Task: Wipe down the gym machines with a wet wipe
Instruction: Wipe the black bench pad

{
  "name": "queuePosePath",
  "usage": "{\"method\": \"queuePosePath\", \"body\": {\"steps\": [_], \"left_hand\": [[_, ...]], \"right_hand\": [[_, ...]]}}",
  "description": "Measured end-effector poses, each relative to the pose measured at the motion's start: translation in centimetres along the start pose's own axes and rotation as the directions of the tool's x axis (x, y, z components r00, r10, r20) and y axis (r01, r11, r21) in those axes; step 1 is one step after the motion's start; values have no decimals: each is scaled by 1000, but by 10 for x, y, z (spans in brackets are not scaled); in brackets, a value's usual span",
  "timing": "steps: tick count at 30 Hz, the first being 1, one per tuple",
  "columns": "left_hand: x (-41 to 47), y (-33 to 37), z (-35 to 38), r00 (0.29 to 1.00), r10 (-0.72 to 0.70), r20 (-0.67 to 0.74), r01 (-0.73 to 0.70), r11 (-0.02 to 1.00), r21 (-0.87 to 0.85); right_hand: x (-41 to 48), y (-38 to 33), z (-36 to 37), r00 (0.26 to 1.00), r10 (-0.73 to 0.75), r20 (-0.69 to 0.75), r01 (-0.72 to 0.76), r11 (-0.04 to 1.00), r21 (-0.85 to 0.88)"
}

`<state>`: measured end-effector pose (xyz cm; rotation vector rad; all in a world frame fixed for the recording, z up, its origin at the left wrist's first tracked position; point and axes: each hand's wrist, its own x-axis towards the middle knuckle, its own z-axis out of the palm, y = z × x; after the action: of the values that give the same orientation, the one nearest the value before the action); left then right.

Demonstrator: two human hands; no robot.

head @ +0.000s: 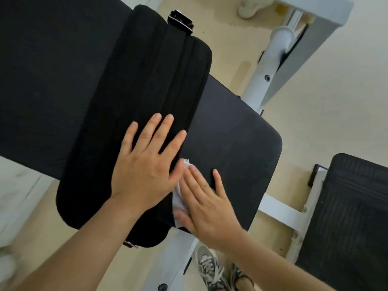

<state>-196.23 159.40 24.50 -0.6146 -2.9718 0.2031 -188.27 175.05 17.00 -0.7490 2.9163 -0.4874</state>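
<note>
Most of the wet wipe [178,199] is hidden under the right hand [207,204], whose straight, slightly parted fingers press it flat at the seat pad's [241,133] near edge; only a crumpled white strip shows. The left hand [144,164] lies flat, fingers spread, on the thicker black cushion [126,91] alongside.

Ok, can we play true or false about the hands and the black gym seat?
1. The right hand presses a white wipe onto the dark pad. True.
2. The left hand holds a spray bottle. False: it lies flat on the thick black cushion and holds nothing.
3. The machine's frame is red. False: it is white.
4. Laced sneakers show on the floor near the bottom edge. True.
</note>
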Motion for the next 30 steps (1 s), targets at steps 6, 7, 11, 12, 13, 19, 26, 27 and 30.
{"method": "queuePosePath", "body": {"steps": [6, 7, 11, 12, 13, 19, 26, 27, 30], "left_hand": [[2, 1, -4, 998, -36, -49, 29, 990, -137], [2, 3, -7, 997, -61, -54, 50, 982, -184], [3, -2, -37, 963, -266, -39, 253, 946, -205], [5, -11, -47, 928, -373, -20, 362, 910, -205], [8, -21, -57, 875, -484, 17, 475, 851, -224], [22, -40, -86, 703, -628, 334, 648, 373, -664], [-8, -63, -122, 655, -636, 409, 512, -25, -859], [-13, -67, -126, 660, -628, 413, 492, -54, -869], [-28, -77, -135, 623, -638, 452, 438, -194, -878]], "right_hand": [[31, 88, -18, 689, 724, 31, -693, 646, 319], [27, 70, -17, 688, 725, 23, -695, 650, 308], [-12, -29, -3, 972, 235, 28, -237, 964, 120], [-15, -26, 0, 991, 133, 2, -133, 990, 56], [-11, -13, -3, 997, 78, -16, -77, 996, 49], [57, 4, -80, 709, 699, 94, -495, 398, 773], [114, 3, -171, 483, 685, 546, -322, -441, 838], [116, 1, -185, 561, 656, 504, -306, -402, 863], [128, -9, -222, 739, 566, 364, -386, -87, 918]]}}
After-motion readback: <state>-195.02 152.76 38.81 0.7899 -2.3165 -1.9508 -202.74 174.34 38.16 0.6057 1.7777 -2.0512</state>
